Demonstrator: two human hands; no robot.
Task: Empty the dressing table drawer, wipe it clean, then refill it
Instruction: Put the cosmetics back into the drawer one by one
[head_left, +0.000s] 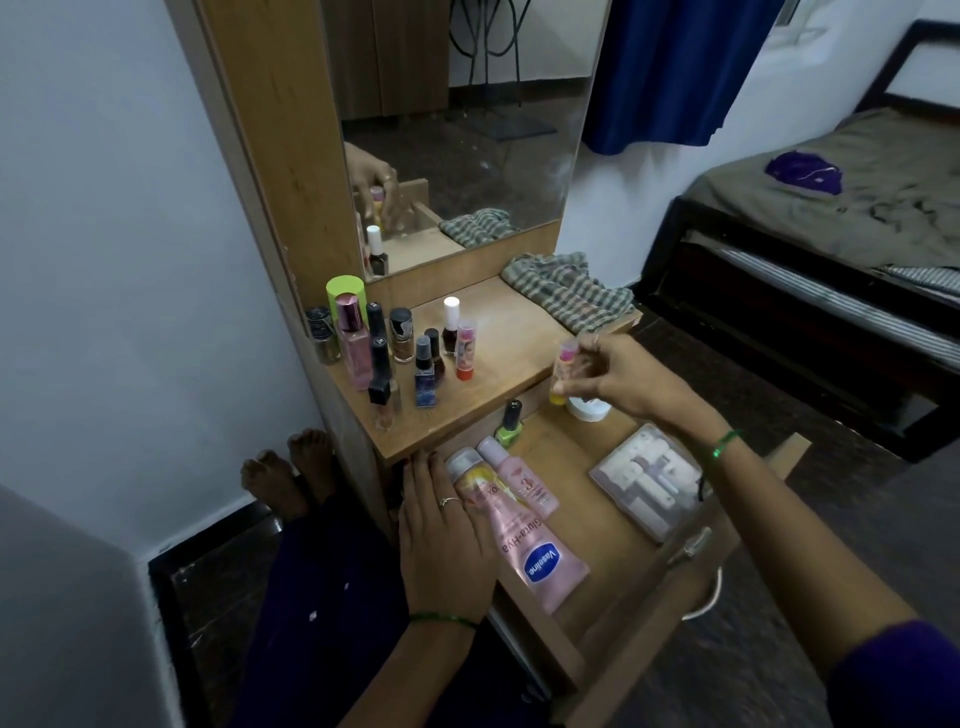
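Holding a small lip balm tube (560, 375) upright, our right hand (623, 382) pinches it between thumb and fingertips, the grip closed on it just above the back of the open drawer (613, 530), beside the table (511, 353) edge. Our left hand (444, 530) lies flat with fingers straight, its grip open, resting on the drawer's left side and touching a silver-capped bottle (470, 480). Beside that bottle lie a pink Vaseline tube (524, 540) and a smaller pink bottle (519, 475). A green nail polish (509, 423) stands at the drawer's back, a white jar (587, 408) sits under our right hand, and a clear case (647, 480) lies at the right. On the table stand nail polish bottles (410, 348), and a checked cloth (566, 291) lies near the mirror (467, 135).
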